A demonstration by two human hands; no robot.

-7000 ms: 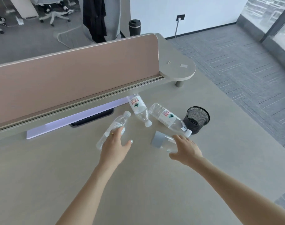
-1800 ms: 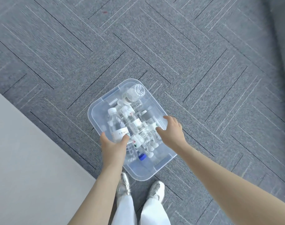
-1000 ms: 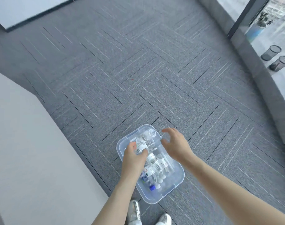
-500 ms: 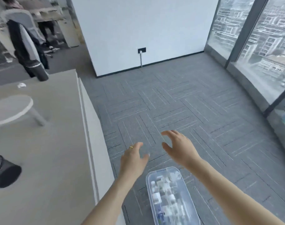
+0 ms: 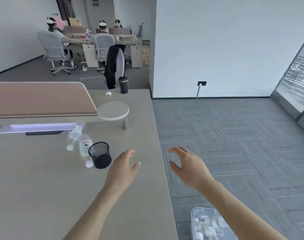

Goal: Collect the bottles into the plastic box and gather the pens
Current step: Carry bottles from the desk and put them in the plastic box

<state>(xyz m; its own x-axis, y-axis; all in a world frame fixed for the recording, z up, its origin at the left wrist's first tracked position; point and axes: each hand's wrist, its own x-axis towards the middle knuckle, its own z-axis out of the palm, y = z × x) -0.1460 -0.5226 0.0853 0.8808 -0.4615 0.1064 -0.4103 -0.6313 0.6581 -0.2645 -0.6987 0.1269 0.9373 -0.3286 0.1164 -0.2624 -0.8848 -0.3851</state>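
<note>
- Left hand (image 5: 124,168): held above the counter (image 5: 43,187), near its right edge; fingers (image 5: 130,153) spread apart, nothing in them.
- Right hand (image 5: 186,163): held out past the counter edge, over the carpet floor (image 5: 243,135); fingers curled and apart, nothing in them.
- Bottles (image 5: 82,144): two clear plastic bottles lie on their sides on the counter, under the partition panel (image 5: 40,99). The nearer one lies just beside, perhaps touching, the black mesh cup (image 5: 100,157); its white cap points toward the viewer.
- Plastic box (image 5: 208,224): stands on the floor at the lower right, beside the counter; it holds a heap of bottles, blurred here.
- Pens: none can be made out; whether the mesh cup holds any cannot be told.
- Handling, as a judgement: the bottles appear light, thin-walled and smooth, and on their sides they are likely to roll when nudged. A hold around the middle of the body, at the label, should be the surest; a hard squeeze would probably dent the wall.
- The mesh cup stands close enough to be knocked during a reach for the nearer bottle.
</note>
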